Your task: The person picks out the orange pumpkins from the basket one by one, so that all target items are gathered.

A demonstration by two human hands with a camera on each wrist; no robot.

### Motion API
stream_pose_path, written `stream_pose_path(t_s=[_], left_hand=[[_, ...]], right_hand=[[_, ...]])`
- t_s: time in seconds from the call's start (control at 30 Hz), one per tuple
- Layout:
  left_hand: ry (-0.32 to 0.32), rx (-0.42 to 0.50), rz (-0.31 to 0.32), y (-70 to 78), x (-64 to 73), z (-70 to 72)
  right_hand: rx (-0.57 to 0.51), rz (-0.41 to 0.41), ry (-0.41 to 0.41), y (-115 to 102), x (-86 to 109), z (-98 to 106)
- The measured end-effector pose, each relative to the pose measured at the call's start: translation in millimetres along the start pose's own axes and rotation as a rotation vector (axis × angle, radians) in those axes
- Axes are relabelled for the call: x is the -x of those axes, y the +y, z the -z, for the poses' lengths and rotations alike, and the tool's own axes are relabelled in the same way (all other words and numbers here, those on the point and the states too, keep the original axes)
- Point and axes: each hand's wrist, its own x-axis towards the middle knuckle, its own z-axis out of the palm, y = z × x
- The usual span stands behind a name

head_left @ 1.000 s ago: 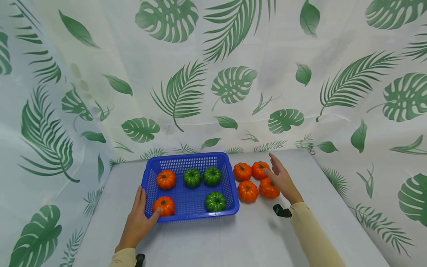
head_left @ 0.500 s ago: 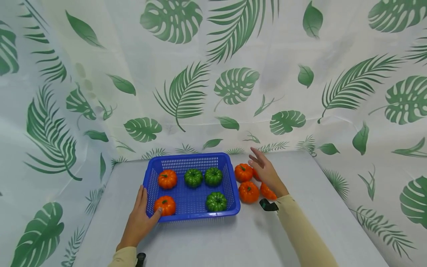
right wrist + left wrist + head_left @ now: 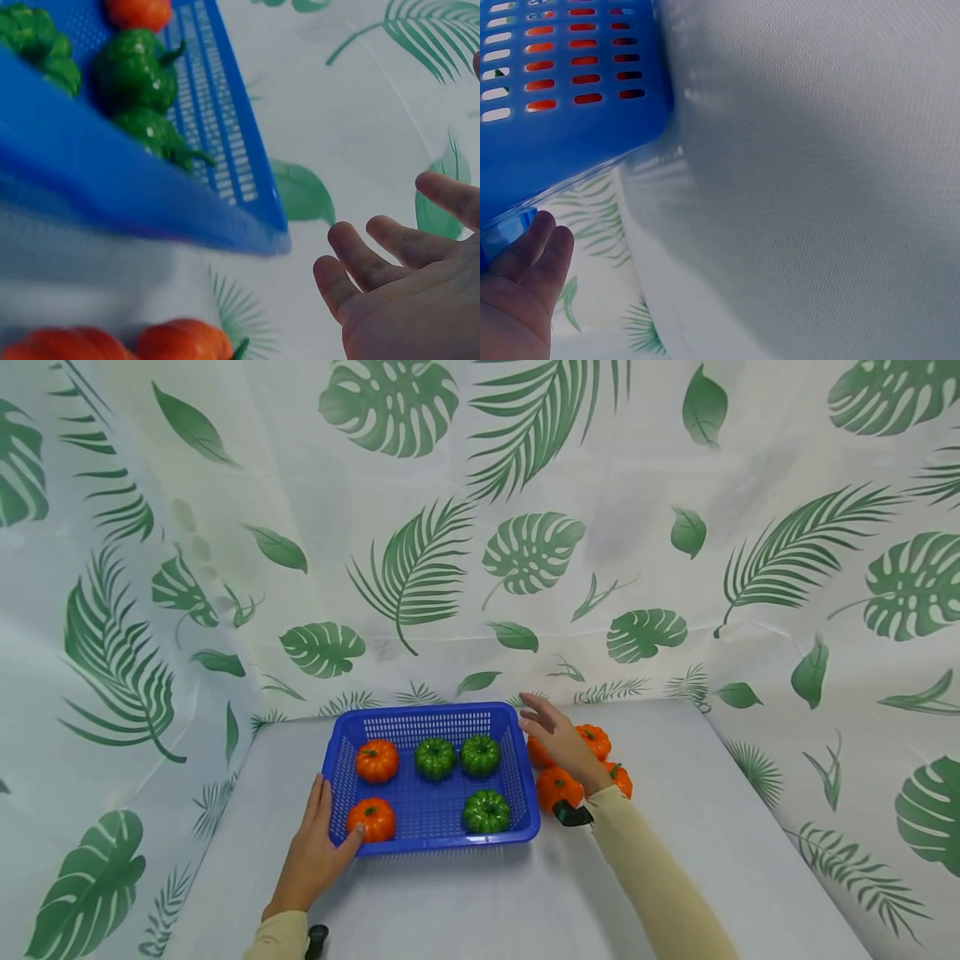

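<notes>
A blue plastic basket (image 3: 420, 845) with slotted walls stands on the table, holding two small orange pumpkins (image 3: 377, 761) and three green pumpkins (image 3: 487, 812). My left hand (image 3: 309, 860) grips its near-left corner, thumb over the rim and fingers along the outer left side. In the left wrist view, two fingers (image 3: 547, 262) show beside the basket wall. My right hand (image 3: 558, 739), fingers spread and holding nothing, hovers beside the basket's far-right corner. Beneath and around it, several more orange pumpkins (image 3: 558, 787) sit on the table, partly hidden by the hand and sleeve.
White cloth (image 3: 480, 910) covers the table. Leaf-printed curtains (image 3: 525, 643) hang close behind the basket and at both sides. A dark wrist-mounted piece (image 3: 572, 813) juts from the right forearm over the nearest orange pumpkin.
My right hand has moved left across the loose orange pumpkins to the basket's right rim, uncovering the right-hand ones. My left hand and the basket have stayed in place.
</notes>
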Motion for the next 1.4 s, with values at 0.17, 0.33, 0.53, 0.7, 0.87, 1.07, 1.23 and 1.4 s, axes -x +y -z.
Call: stream_pose_path(t_s=[0.17, 0.33, 0.53, 0.7, 0.87, 1.07, 1.23, 1.4], left_hand=[[0.001, -0.006, 0.006, -0.8, -0.6, 0.5], [0.001, -0.008, 0.011, -1.6, -0.4, -0.6], [0.004, -0.003, 0.005, -0.7, 0.2, -1.1], [0.020, -0.007, -0.008, -1.3, 0.7, -0.5], [0.040, -0.012, -0.024, -2.8, 1.5, -0.3], [0.030, 0.004, -0.021, -3.2, 0.8, -0.6], [0.023, 0.019, -0.022, -3.3, -0.1, -1.3], [0.029, 0.020, -0.012, -1.6, -0.9, -1.3]], right_hand=[[-0.007, 0.013, -0.053, -4, -9.1, -15], [0.006, 0.042, -0.104, -6, -17.3, -28], [-0.016, 0.054, -0.144, -10, -21.7, -44], [-0.009, 0.083, -0.187, -13, -27.5, -57], [0.010, 0.086, -0.226, -15, -35.9, -73], [-0.013, 0.080, -0.277, -18, -42.8, -91], [0.000, 0.074, -0.300, -16, -47.6, -103], [0.014, 0.071, -0.317, -17, -51.3, -113]])
